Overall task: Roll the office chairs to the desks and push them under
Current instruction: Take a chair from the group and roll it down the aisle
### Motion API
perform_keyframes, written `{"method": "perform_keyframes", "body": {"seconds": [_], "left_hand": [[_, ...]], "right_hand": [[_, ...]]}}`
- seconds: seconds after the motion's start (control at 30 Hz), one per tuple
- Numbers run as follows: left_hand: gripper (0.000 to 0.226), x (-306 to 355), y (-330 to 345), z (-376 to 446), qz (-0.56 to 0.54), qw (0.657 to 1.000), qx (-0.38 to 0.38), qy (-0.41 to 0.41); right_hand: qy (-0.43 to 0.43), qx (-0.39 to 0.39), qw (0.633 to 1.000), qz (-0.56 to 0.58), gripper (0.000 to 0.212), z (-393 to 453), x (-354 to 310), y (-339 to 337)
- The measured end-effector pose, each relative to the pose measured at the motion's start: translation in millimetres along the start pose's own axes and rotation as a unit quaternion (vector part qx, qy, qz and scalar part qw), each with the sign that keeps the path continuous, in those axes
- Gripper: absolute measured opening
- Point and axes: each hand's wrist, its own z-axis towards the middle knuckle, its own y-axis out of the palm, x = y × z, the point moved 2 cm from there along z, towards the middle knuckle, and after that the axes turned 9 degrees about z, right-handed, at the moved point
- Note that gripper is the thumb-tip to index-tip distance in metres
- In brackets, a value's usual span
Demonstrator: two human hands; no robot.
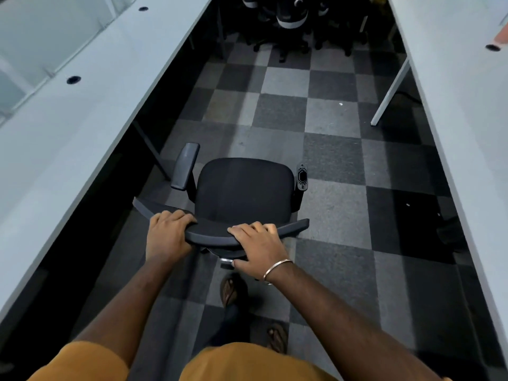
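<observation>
Two desks (90, 105), checkered carpet (310, 127), chair (242, 188)

One chair (244, 188) stands close by, several more chairs (288, 20) cluster far off, too dark to count; two desks (90, 86) (464, 86); two hands (167, 232) (258, 243).

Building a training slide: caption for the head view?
Both hands, left and right, grip an office chair's backrest in a carpeted aisle between two desks.
</observation>
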Motion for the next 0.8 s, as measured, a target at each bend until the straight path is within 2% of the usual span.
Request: {"method": "perform_keyframes", "body": {"seconds": [0.43, 0.6, 0.8], "left_hand": [[0.048, 10, -1, -115, -0.017, 0.999, -0.01, -0.027], [0.048, 7, 0, -157, -0.02, 1.0, -0.017, -0.016], [0.045, 12, 2, -230, -0.03, 0.999, 0.01, -0.028]], "right_hand": [[-0.032, -0.042, 0.999, 0.0, 0.078, -85, -33, 21], [-0.036, -0.034, 0.999, -0.016, 0.074, -113, -50, 29], [-0.021, -0.021, 1.0, 0.009, 0.065, -162, -77, 42]]}}
